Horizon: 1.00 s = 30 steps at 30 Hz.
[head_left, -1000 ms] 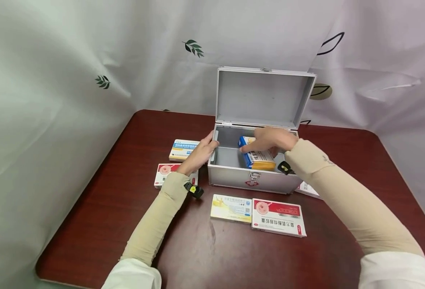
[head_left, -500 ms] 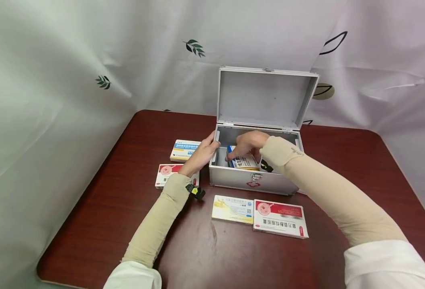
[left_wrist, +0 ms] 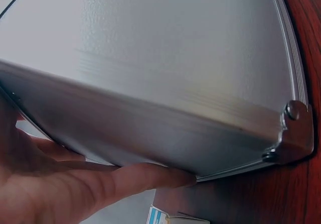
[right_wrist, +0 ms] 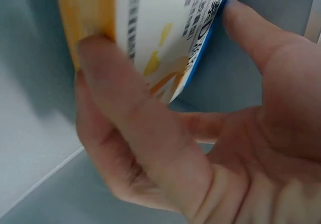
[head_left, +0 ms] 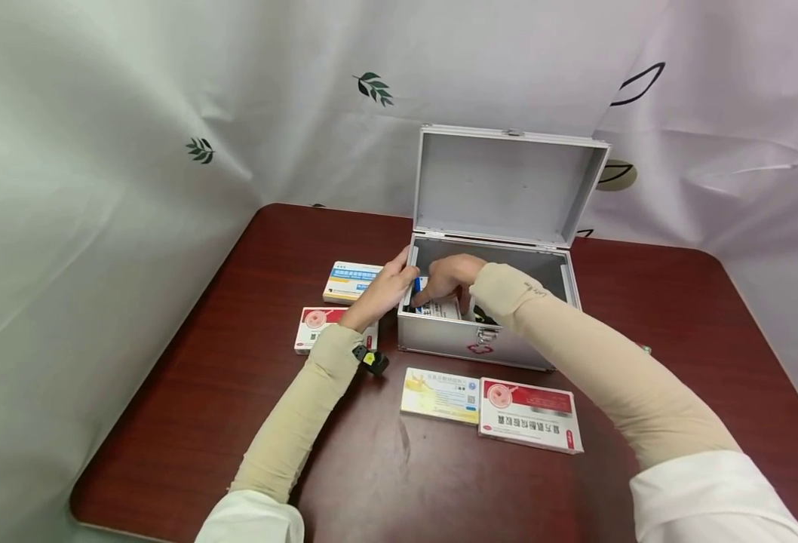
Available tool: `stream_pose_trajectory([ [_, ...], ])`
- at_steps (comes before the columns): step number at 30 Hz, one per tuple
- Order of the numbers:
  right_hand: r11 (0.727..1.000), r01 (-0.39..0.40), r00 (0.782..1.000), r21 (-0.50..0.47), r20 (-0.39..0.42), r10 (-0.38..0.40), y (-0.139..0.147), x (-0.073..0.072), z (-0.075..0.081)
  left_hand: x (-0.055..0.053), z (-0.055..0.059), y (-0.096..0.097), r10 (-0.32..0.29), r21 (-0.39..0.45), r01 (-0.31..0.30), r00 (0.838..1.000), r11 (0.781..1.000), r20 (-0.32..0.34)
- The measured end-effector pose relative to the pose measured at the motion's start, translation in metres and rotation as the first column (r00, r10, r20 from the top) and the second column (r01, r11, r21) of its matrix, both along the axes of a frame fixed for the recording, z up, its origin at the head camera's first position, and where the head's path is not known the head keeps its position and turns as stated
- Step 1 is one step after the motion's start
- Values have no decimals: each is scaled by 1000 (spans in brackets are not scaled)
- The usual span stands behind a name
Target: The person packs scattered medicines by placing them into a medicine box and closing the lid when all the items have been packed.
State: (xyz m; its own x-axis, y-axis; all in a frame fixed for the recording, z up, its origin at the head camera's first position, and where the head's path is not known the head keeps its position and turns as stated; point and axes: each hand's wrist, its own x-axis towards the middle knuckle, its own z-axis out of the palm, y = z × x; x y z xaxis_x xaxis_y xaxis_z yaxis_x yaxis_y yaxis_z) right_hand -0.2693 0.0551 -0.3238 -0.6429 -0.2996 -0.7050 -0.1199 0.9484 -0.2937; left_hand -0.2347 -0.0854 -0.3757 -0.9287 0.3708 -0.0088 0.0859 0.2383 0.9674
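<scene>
A silver first-aid case (head_left: 433, 334) with a red cross on its front stands on the table, lid raised. My left hand (head_left: 384, 290) holds its left side wall, the thumb at the rim. In the left wrist view, the fingers of that hand (left_wrist: 65, 191) lie against the metal side. Inside the case, at its left end, my right hand (head_left: 449, 275) grips a white medicine box (head_left: 443, 308) with blue and orange edges. The right wrist view shows the thumb at the blue edge of this medicine box (right_wrist: 163, 23) and fingers at its orange side.
Left of the case lie a blue-and-white box (head_left: 350, 283) and a red-and-white box (head_left: 315, 323). In front lie a yellow-and-white box (head_left: 440, 394) and another red-and-white box (head_left: 531, 415), side by side. The raised lid (head_left: 507, 188) stands behind. My right sleeve crosses the case's front right.
My right hand has carried the medicine box leftward and lower inside the case, to its left end. The left hand has stayed on the side wall.
</scene>
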Motion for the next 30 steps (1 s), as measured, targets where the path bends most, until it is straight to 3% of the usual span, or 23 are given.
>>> stream_pose_trajectory([
  [3,998,19,999,-59,35,-17,1,1,-2,0,0,1,-12,1,12,1000,1000,-1],
  [9,988,29,994,-153,108,-13,1,3,-5,1,0,2,30,-25,-30,1000,999,-6],
  [14,988,-14,998,-151,55,23,1,6,-8,3,-1,3,42,8,-42,999,999,-7],
  [20,991,-116,992,-66,-55,112,3,6,-11,2,-2,5,20,37,-20,1000,999,2],
  [23,987,-155,986,-38,-67,152,5,4,-11,2,-1,4,19,30,-19,1000,999,7],
  [27,984,-163,987,-73,2,164,12,1,0,4,1,2,27,15,-27,1000,1000,5],
  [30,985,-159,987,-72,-4,159,21,1,17,5,2,1,31,20,-31,999,999,-6],
])
